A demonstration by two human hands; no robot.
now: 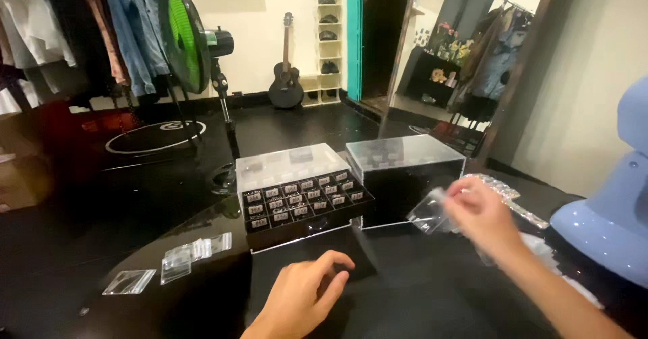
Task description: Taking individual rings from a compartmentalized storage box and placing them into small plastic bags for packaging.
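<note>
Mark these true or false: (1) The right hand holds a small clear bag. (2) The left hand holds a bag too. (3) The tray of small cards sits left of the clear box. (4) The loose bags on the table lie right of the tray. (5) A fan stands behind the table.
1. True: the right hand pinches a small clear bag.
2. False: the left hand holds nothing; it rests on the black table.
3. True: the tray is left of the clear box.
4. False: the loose bags lie left of the tray.
5. True: a green fan stands behind the table.
</note>
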